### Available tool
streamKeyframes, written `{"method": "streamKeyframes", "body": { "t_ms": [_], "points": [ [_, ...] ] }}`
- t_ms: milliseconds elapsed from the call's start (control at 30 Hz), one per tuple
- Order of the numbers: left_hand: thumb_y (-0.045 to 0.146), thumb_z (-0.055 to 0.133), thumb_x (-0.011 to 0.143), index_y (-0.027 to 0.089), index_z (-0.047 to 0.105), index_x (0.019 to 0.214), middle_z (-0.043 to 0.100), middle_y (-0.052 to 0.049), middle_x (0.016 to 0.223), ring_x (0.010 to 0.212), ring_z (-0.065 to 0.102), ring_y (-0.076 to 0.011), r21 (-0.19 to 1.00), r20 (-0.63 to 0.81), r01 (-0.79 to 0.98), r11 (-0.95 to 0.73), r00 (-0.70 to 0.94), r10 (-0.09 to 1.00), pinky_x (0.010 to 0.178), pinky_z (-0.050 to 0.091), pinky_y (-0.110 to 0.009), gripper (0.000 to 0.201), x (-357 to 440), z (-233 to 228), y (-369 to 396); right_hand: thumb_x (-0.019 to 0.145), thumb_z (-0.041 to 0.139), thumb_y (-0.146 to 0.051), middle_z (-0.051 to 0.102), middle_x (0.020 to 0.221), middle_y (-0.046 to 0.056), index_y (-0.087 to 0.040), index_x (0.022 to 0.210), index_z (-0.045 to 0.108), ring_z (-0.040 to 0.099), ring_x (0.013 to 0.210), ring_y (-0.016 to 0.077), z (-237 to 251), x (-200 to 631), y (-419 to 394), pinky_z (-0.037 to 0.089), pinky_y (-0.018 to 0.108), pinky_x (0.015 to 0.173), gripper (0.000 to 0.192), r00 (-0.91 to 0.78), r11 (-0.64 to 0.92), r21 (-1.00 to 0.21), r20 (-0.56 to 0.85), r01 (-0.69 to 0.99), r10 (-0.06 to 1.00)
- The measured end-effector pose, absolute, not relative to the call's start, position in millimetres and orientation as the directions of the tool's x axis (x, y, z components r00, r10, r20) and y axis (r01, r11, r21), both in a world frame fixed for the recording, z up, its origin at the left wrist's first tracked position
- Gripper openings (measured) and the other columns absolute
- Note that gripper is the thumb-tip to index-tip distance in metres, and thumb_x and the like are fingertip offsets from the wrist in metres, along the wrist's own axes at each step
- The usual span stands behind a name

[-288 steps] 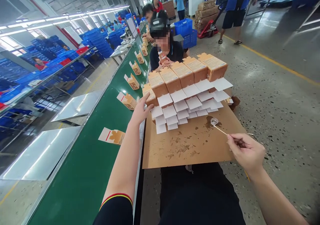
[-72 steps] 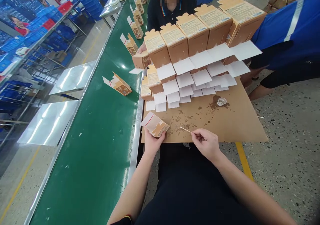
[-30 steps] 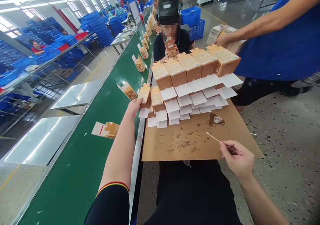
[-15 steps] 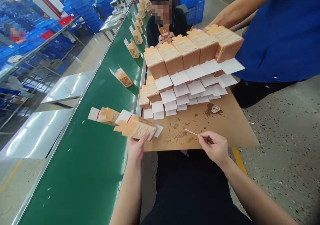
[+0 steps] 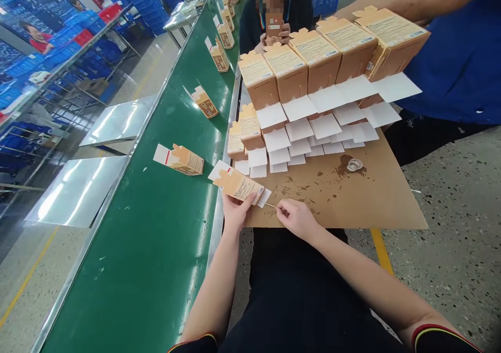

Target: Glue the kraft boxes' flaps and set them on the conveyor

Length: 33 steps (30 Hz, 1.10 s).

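Left hand (image 5: 235, 210): grip clamped from below on a small tan carton (image 5: 239, 186), held flat at the near left corner of the cardboard sheet (image 5: 376, 196), white end flap toward the right. Right hand (image 5: 294, 217): grip pinched together on a thin stick (image 5: 271, 206), tip touching that white flap, just right of the left grip. Beyond, on the sheet: glue stains and a small clear dish (image 5: 354, 164), then stepped rows of open cartons (image 5: 309, 66) with white flaps hanging. Left of the sheet, green conveyor belt (image 5: 156, 227) carrying another carton (image 5: 182, 160). At far right, a person in a blue shirt (image 5: 457, 60).
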<state>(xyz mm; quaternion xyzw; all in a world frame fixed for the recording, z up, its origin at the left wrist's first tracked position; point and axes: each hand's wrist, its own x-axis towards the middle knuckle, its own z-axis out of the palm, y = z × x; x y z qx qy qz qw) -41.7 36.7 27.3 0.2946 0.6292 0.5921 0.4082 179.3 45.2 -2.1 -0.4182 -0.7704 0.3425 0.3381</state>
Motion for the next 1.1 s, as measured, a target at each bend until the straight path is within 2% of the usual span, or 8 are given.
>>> {"method": "streamKeyframes", "body": {
  "t_ms": [167, 333, 433, 567, 767, 867, 967, 1100],
  "points": [
    [0.043, 0.111, 0.061, 0.024, 0.061, 0.132, 0.076, -0.017, 0.137, 0.135, 0.075, -0.0367, 0.989, -0.145, -0.100, 0.108, -0.525, 0.839, 0.122, 0.055, -0.057, 0.088, -39, 18, 39, 0.100, 0.056, -0.013, 0.059, 0.069, -0.001, -0.025, 0.075, 0.052, 0.053, 0.061, 0.0152, -6, 182, 50, 0.040, 0.028, 0.060, 0.027, -0.450, 0.446, -0.778, 0.239, 0.441, 0.861],
    [0.042, 0.109, 0.064, 0.023, 0.059, 0.133, 0.075, -0.018, 0.139, 0.132, 0.076, -0.0341, 0.994, -0.109, -0.045, 0.100, -0.505, 0.856, 0.120, 0.056, -0.053, 0.087, -32, 20, 35, 0.103, 0.059, -0.020, 0.066, 0.071, 0.001, -0.025, 0.078, 0.061, 0.060, 0.063, 0.0167, -1, 197, 64, 0.047, 0.028, 0.061, 0.025, -0.289, 0.410, -0.801, 0.306, 0.436, 0.907],
    [0.038, 0.108, 0.063, 0.025, 0.057, 0.128, 0.075, -0.016, 0.134, 0.131, 0.075, -0.0354, 0.987, -0.054, 0.101, 0.128, -0.541, 0.840, 0.117, 0.057, -0.052, 0.083, -26, 21, 29, 0.103, 0.063, -0.026, 0.069, 0.072, 0.001, -0.026, 0.079, 0.067, 0.062, 0.063, 0.0166, 7, 212, 67, 0.053, 0.028, 0.061, 0.025, -0.153, 0.384, -0.826, 0.353, 0.412, 0.923],
    [0.037, 0.108, 0.062, 0.028, 0.054, 0.130, 0.073, -0.013, 0.133, 0.129, 0.075, -0.0379, 0.941, 0.011, 0.284, 0.183, -0.569, 0.822, 0.114, 0.058, -0.054, 0.087, -21, 16, 22, 0.103, 0.065, -0.030, 0.070, 0.069, 0.001, -0.026, 0.080, 0.071, 0.061, 0.058, 0.0164, 20, 232, 57, 0.055, 0.029, 0.058, 0.024, -0.035, 0.322, -0.854, 0.338, 0.409, 0.940],
    [0.036, 0.106, 0.063, 0.029, 0.050, 0.138, 0.075, -0.015, 0.130, 0.129, 0.075, -0.0419, 0.911, 0.001, 0.341, 0.230, -0.561, 0.828, 0.112, 0.059, -0.057, 0.094, -17, 15, 25, 0.103, 0.069, -0.030, 0.071, 0.068, 0.001, -0.026, 0.079, 0.073, 0.064, 0.058, 0.0164, 33, 244, 39, 0.057, 0.029, 0.057, 0.025, 0.024, 0.321, -0.872, 0.354, 0.370, 0.935],
    [0.037, 0.107, 0.061, 0.028, 0.054, 0.133, 0.075, -0.014, 0.127, 0.127, 0.076, -0.0429, 0.913, 0.020, 0.348, 0.214, -0.561, 0.827, 0.112, 0.059, -0.059, 0.091, -22, 18, 23, 0.103, 0.070, -0.031, 0.070, 0.066, 0.001, -0.025, 0.078, 0.073, 0.063, 0.056, 0.0157, 35, 247, 37, 0.056, 0.028, 0.056, 0.026, 0.016, 0.335, -0.876, 0.363, 0.348, 0.932],
    [0.043, 0.108, 0.062, 0.028, 0.052, 0.126, 0.074, -0.013, 0.125, 0.127, 0.076, -0.0412, 0.922, 0.050, 0.317, 0.221, -0.665, 0.745, 0.112, 0.060, -0.061, 0.086, -52, 27, 14, 0.104, 0.071, -0.038, 0.069, 0.065, 0.001, -0.025, 0.077, 0.074, 0.062, 0.055, 0.0155, 34, 257, 34, 0.055, 0.028, 0.055, 0.030, 0.053, 0.312, -0.874, 0.356, 0.373, 0.933],
    [0.044, 0.106, 0.059, 0.030, 0.041, 0.122, 0.069, -0.014, 0.139, 0.136, 0.072, -0.0376, 0.947, 0.190, 0.297, 0.121, -0.823, 0.535, 0.117, 0.058, -0.062, 0.091, -134, 44, 8, 0.105, 0.072, -0.049, 0.068, 0.062, 0.001, -0.025, 0.077, 0.073, 0.060, 0.052, 0.0159, 34, 271, 34, 0.054, 0.029, 0.053, 0.037, 0.100, 0.282, -0.872, 0.347, 0.400, 0.933]
  ]
}}
